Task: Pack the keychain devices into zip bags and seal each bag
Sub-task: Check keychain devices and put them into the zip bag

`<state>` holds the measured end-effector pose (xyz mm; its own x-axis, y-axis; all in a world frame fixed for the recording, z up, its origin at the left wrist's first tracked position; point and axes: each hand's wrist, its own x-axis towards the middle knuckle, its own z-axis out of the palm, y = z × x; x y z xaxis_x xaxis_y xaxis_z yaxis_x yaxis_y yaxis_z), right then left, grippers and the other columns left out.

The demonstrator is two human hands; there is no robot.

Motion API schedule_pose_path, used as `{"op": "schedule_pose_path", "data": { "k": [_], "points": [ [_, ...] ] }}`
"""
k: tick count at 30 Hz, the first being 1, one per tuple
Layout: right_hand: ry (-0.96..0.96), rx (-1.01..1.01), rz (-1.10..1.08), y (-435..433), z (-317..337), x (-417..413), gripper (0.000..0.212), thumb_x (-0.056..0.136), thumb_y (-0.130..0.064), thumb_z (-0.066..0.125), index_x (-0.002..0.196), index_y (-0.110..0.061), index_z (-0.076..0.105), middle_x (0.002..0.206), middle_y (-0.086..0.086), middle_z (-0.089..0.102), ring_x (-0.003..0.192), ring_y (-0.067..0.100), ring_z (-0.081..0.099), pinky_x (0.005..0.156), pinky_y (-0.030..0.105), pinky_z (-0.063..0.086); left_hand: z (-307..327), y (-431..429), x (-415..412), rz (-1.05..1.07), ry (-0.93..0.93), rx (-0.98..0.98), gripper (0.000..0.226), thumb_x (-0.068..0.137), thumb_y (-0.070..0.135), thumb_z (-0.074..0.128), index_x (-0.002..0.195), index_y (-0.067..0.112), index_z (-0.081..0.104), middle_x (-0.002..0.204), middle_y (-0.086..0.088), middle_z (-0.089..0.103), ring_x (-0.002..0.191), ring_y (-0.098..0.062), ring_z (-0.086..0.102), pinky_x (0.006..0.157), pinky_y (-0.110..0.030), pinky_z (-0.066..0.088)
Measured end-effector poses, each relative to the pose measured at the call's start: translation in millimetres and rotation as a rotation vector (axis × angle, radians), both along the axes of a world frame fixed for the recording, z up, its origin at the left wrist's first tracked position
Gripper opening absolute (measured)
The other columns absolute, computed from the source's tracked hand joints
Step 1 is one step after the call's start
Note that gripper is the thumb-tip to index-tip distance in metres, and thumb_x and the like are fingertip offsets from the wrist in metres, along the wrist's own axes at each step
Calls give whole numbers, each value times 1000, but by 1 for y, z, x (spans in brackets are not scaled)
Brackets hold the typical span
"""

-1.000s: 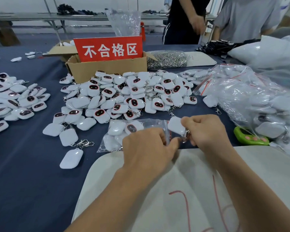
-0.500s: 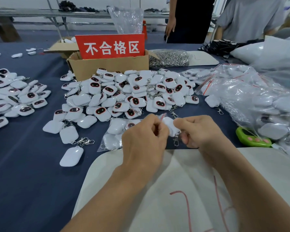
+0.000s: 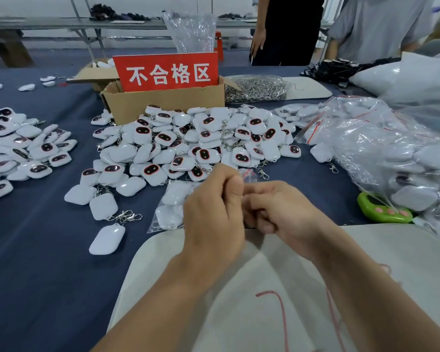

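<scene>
Pinching a small zip bag [image 3: 248, 174] between curled fingers, the left hand [image 3: 214, 209] and right hand [image 3: 285, 212] meet over the white mat's [image 3: 163, 275] far edge. Whatever is inside the bag is hidden. Loose keychain devices [image 3: 196, 141] are heaped at twelve o'clock, and bare blue tablecloth [image 3: 36, 275] opens at eight o'clock.

The keychain devices [image 3: 193, 141] are smooth, shiny white plastic with dark glossy faces. Their clips [image 3: 125, 216] are bright metal. The zip bags [image 3: 381, 148] are thin, clear, crinkly plastic. The box [image 3: 168, 101] is dull brown cardboard. Matt dark blue cloth covers the worktop [image 3: 36, 250]. A cream cloth mat [image 3: 239, 313] lies at its near edge.
</scene>
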<state>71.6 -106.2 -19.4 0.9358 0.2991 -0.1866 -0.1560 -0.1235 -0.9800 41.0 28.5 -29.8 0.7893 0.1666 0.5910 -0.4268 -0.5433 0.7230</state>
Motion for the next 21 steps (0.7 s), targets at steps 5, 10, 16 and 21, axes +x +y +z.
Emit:
{"op": "schedule_pose_path", "data": {
  "k": [5, 10, 16, 21],
  "points": [
    [-106, 128, -591, -27, -10, 21, 29, 85, 3, 57, 84, -13, 81, 59, 5, 62, 44, 14, 39, 43, 20, 28, 5, 15, 13, 137, 22, -276, 26, 102, 26, 44, 77, 22, 49, 63, 15, 49, 59, -6, 42, 55, -17, 33],
    [-477, -487, -518, -12, -31, 31, 51, 88, -8, 61, 133, -32, 65, 115, -13, 70, 102, -14, 59, 85, -1, 37, 31, 35, 20, 187, -9, -521, 34, 104, 22, 44, 70, 26, 43, 60, 16, 41, 60, -8, 35, 56, -28, 34],
    [-743, -1040, -150, 16, -36, 63, 73, 100, -23, 52, 164, -20, 18, 172, 4, 13, 159, 29, 5, 126, 40, 7, 51, 45, 13, 218, -213, -293, 27, 107, 24, 41, 81, 25, 45, 65, 17, 47, 60, -1, 41, 57, -14, 32],
    [-835, -1126, -193, 17, -35, 65, 49, 96, -17, 55, 145, -14, 51, 149, 9, 52, 147, 33, 31, 119, 37, 18, 12, 22, 9, 121, 37, 81, 25, 107, 30, 44, 83, 26, 47, 64, 11, 50, 63, -9, 46, 59, -28, 31]
  ]
}}
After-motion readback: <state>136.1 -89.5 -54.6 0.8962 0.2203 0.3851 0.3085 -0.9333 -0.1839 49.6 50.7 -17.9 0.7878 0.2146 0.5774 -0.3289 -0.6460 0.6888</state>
